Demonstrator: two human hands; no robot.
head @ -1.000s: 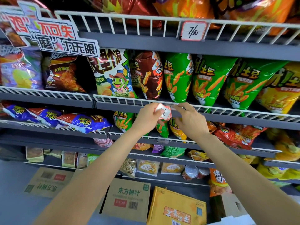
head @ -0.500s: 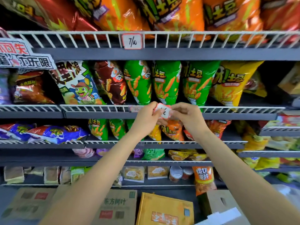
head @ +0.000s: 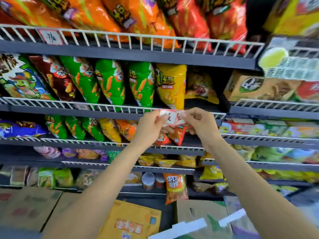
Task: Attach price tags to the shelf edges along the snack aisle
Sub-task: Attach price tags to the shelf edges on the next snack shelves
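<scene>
Both hands are raised in front of the wire rail (head: pixel 110 107) of the shelf that carries the green chip bags (head: pixel 110 81) and one yellow chip bag (head: pixel 172 87).

Left hand (head: pixel 149 125): thumb and fingers curled, pinching the left edge of a small stack of white price tags with red borders (head: pixel 170 118). Handwritten black marks on the top tag; blurred, not legible.

Right hand (head: pixel 200 125): fingers curled, pinching the right side of the same tags. Whether it grips the whole stack or only one tag cannot be told.

Tags sit just below and in front of the rail, near its right end, beneath the yellow bag. Contact with the rail cannot be told.

A tag already mounted (head: pixel 51 37) on the upper shelf rail, far left, below the orange snack bags (head: pixel 107 16).

Lower shelves: more small bags in blue, green, orange and red. Bottom shelf has two lidded cups (head: pixel 148 181) and an orange packet (head: pixel 175 188). Cardboard boxes (head: pixel 29 206) and a yellow carton (head: pixel 131 219) stand on the floor below. To the right, a neighbouring shelf unit holds a tan box with a green logo (head: pixel 259 88).

Frame is motion-blurred toward the edges.
</scene>
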